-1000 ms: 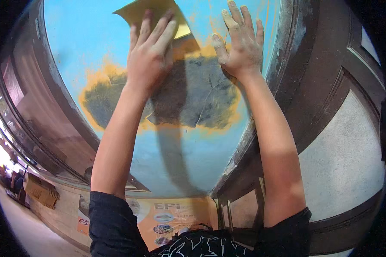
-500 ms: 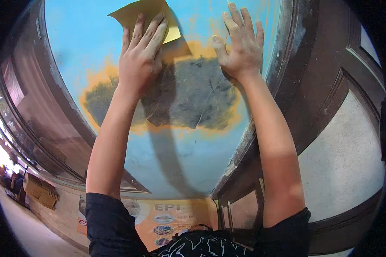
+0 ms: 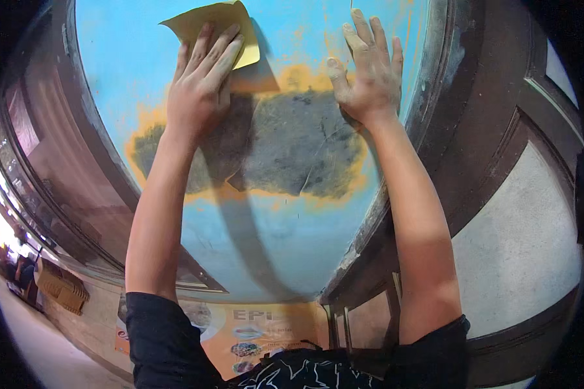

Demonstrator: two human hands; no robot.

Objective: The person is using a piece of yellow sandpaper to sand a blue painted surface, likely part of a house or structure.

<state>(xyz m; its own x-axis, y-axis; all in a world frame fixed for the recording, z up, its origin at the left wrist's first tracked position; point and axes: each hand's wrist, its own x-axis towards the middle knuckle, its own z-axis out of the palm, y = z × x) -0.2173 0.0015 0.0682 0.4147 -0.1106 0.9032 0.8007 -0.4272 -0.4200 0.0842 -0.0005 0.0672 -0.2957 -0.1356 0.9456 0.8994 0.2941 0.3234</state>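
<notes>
My left hand [image 3: 198, 97] presses a yellow-brown sheet of sandpaper [image 3: 248, 52] against a light blue painted panel [image 3: 272, 233]. Its fingers lie stretched over the sheet, whose upper left corner curls away. Below the sheet is a dark grey worn patch [image 3: 292, 142] with orange edges, where the blue paint is gone. Resting flat on the panel at the patch's upper right, my right hand [image 3: 368, 84] has its fingers spread and holds nothing. Pale dust coats the fingertips of both hands.
Dark wooden frame edges [image 3: 428, 84] border the panel on the right, beside a door with a pale inset [image 3: 525, 201]. To the left are dark window frames [image 3: 78, 162]. An orange printed poster [image 3: 279, 330] hangs lower down, and a brown ridged object [image 3: 61, 288] stands far left.
My left hand and the sandpaper have shifted slightly left across the panel. My right hand keeps nearly the same place, with the whole view shifted a little.
</notes>
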